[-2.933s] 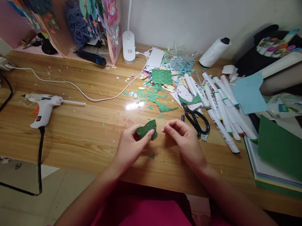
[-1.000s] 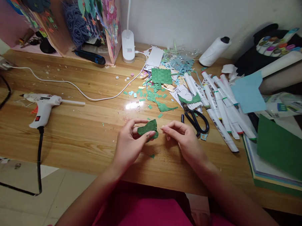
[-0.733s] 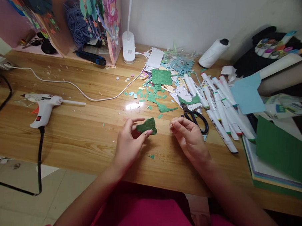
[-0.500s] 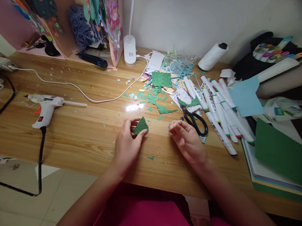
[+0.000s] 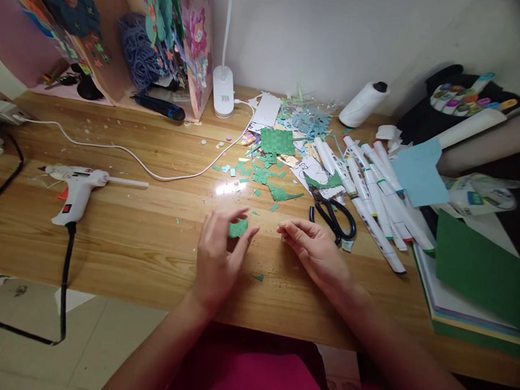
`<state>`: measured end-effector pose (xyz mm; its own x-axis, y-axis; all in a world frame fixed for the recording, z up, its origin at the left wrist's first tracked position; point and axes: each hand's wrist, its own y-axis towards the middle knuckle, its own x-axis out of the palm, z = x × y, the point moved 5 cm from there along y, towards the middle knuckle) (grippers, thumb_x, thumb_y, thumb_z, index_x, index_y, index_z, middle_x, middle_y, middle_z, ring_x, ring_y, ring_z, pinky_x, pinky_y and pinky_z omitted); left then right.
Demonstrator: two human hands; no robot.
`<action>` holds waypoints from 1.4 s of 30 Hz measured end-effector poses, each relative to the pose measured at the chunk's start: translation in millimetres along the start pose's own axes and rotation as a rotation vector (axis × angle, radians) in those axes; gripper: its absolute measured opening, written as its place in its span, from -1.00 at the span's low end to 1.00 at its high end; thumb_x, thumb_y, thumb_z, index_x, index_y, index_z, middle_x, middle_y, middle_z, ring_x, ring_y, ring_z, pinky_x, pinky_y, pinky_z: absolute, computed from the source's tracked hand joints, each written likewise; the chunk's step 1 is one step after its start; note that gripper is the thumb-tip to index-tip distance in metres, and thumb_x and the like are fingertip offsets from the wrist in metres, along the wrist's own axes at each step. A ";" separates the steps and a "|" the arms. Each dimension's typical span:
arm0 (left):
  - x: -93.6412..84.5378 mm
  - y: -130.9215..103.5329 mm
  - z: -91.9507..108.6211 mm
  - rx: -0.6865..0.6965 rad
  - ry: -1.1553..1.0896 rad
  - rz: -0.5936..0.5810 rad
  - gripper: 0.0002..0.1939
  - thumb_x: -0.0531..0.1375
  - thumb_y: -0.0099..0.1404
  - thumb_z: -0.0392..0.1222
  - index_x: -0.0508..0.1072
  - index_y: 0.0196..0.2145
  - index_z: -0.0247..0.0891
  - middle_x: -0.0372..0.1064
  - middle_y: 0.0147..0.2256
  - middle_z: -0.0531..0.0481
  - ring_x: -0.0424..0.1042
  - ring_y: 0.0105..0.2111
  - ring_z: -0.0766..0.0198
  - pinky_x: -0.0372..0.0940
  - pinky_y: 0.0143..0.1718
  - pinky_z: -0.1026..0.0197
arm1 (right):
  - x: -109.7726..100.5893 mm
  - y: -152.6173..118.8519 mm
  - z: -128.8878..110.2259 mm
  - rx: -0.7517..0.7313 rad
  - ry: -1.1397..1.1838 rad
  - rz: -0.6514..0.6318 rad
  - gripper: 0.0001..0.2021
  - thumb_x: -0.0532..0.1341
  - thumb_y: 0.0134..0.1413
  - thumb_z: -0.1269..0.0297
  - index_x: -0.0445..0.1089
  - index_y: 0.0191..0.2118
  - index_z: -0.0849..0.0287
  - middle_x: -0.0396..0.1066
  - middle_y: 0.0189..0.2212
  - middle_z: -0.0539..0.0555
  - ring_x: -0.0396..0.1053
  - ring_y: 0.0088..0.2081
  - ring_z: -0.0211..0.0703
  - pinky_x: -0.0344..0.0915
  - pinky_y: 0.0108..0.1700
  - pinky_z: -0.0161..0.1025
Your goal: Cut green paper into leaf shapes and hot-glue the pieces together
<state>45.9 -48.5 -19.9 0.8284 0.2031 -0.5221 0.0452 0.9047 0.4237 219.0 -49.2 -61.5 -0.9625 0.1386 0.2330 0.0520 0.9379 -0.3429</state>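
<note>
My left hand (image 5: 218, 248) is over the wooden desk, its thumb and fingers apart. A small cut piece of green paper (image 5: 238, 228) shows in the gap between them, partly hidden by the fingers. It looks loose there, not pinched. To the right, my right hand (image 5: 316, 246) has its thumb and fingertips pressed together; whatever they may hold is too small to make out. Black-handled scissors (image 5: 339, 218) lie just beyond that hand, their blades by a green offcut (image 5: 323, 180). A tiny green scrap (image 5: 260, 278) rests between my wrists.
A hot glue gun (image 5: 77, 193) lies at the left, its black cord hanging over the desk edge. Paper scraps and a woven green square (image 5: 278, 142) cover the back middle. Several white markers (image 5: 376, 194) and stacked paper (image 5: 480, 273) occupy the right. A white cable (image 5: 157, 176) crosses the desk.
My left thumb and fingers have spread apart from the green paper piece, which sits lower behind them. My right hand has shifted slightly left, still pinched.
</note>
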 end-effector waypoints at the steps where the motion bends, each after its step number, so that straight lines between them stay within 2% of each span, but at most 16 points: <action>1: 2.3 -0.6 3.7 0.033 -0.053 -0.060 -0.74 0.18 0.25 -0.25 0.38 -0.08 -0.15 0.39 -0.23 -0.04 0.37 -0.21 0.23 0.26 -0.10 0.13 | 1.3 -0.6 1.1 -0.007 -0.029 -0.023 -0.83 0.39 -0.19 0.10 0.57 -0.45 0.06 0.55 -0.42 0.04 0.38 -0.37 -0.20 0.30 -0.22 -0.23; 4: 6.5 -3.2 9.0 0.075 -0.155 -0.158 -0.75 0.16 0.26 -0.30 0.44 -0.10 -0.12 0.42 -0.18 -0.03 0.38 -0.17 0.26 0.26 -0.10 0.19 | 6.1 -3.3 4.0 -0.016 -0.078 -0.095 -0.84 0.33 -0.06 0.12 0.58 -0.36 0.03 0.57 -0.36 0.04 0.40 -0.33 -0.19 0.28 -0.17 -0.21; 10: 6.1 -6.2 7.5 0.102 -0.187 -0.117 -0.75 0.23 0.19 -0.33 0.49 -0.15 -0.13 0.46 -0.26 0.01 0.41 -0.24 0.29 0.29 -0.16 0.23 | 13.9 -9.1 6.2 0.007 -0.084 -0.201 -0.86 0.31 -0.01 0.14 0.58 -0.38 0.04 0.56 -0.37 0.00 0.40 -0.30 -0.22 0.24 -0.11 -0.24; 15: 2.2 -7.4 14.3 0.174 -0.219 -0.099 -0.75 0.21 0.19 -0.39 0.52 -0.21 -0.11 0.49 -0.31 0.02 0.42 -0.30 0.29 0.30 -0.24 0.23 | 17.4 -9.5 11.6 0.047 -0.061 -0.273 -0.80 0.35 -0.13 0.06 0.56 -0.47 0.08 0.50 -0.49 -0.01 0.38 -0.37 -0.21 0.27 -0.18 -0.23; 17: 0.2 -5.3 14.5 0.111 -0.289 -0.106 -0.80 0.22 0.18 -0.38 0.54 -0.28 -0.12 0.49 -0.35 0.01 0.43 -0.33 0.28 0.31 -0.27 0.22 | 19.1 -9.5 12.2 0.050 -0.042 -0.293 -0.81 0.37 -0.17 0.07 0.56 -0.48 0.07 0.51 -0.49 0.00 0.38 -0.35 -0.20 0.28 -0.16 -0.22; 21: 0.8 -0.5 8.0 -0.141 -0.530 -0.159 -0.90 0.25 0.17 -0.31 0.56 -0.44 -0.16 0.47 -0.43 0.02 0.44 -0.38 0.29 0.33 -0.29 0.24 | 19.8 -8.9 10.0 0.037 -0.001 -0.286 -0.85 0.42 -0.25 0.12 0.57 -0.46 0.01 0.54 -0.45 -0.02 0.40 -0.35 -0.22 0.28 -0.16 -0.25; 23: 1.8 0.3 7.0 -0.184 -0.577 -0.163 -0.91 0.26 0.16 -0.30 0.57 -0.43 -0.14 0.48 -0.43 0.02 0.44 -0.38 0.29 0.33 -0.28 0.25 | 19.4 -8.1 9.2 0.041 0.014 -0.268 -0.82 0.44 -0.29 0.12 0.57 -0.46 0.01 0.54 -0.45 -0.02 0.41 -0.36 -0.21 0.28 -0.17 -0.24; 27: 5.4 -1.9 8.8 -0.155 -0.571 -0.174 -0.87 0.31 0.10 -0.28 0.59 -0.35 -0.11 0.49 -0.39 0.02 0.44 -0.38 0.31 0.34 -0.31 0.29 | 22.7 -8.5 8.3 0.045 0.043 -0.253 -0.75 0.45 -0.34 0.08 0.52 -0.51 0.10 0.48 -0.51 -0.03 0.36 -0.41 -0.23 0.27 -0.23 -0.27; 33: 1.5 -2.9 16.1 -0.049 -0.555 -0.137 -0.89 0.24 0.16 -0.35 0.54 -0.41 -0.16 0.48 -0.42 0.02 0.43 -0.40 0.31 0.31 -0.33 0.27 | 37.9 -16.8 12.6 0.048 0.028 -0.346 -0.71 0.36 -0.13 0.05 0.39 -0.56 0.17 0.30 -0.60 -0.07 0.18 -0.51 -0.30 0.15 -0.38 -0.33; 38: -5.5 -1.6 32.0 0.125 -0.351 -0.086 -0.91 0.18 0.19 -0.34 0.47 -0.41 -0.21 0.47 -0.41 -0.02 0.41 -0.39 0.27 0.29 -0.32 0.21 | 38.9 -19.9 16.7 0.015 -0.013 -0.340 -0.60 0.31 -0.15 -0.09 0.30 -0.59 0.16 0.23 -0.62 -0.06 0.13 -0.53 -0.27 0.15 -0.41 -0.30; 42: -19.3 9.7 31.2 0.123 -0.216 -0.035 -0.92 0.17 0.21 -0.31 0.43 -0.42 -0.20 0.46 -0.41 -0.02 0.40 -0.36 0.25 0.28 -0.27 0.20 | 35.1 -18.8 5.0 -0.085 -0.075 -0.282 -0.61 0.32 -0.15 -0.07 0.32 -0.63 0.15 0.25 -0.63 -0.05 0.18 -0.52 -0.26 0.19 -0.39 -0.29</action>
<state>47.7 -55.4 17.4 0.9246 0.0760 -0.3733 0.1324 0.8547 0.5020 182.9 -63.6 -51.4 -0.9590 -0.1526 0.2390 -0.2016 0.9596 -0.1964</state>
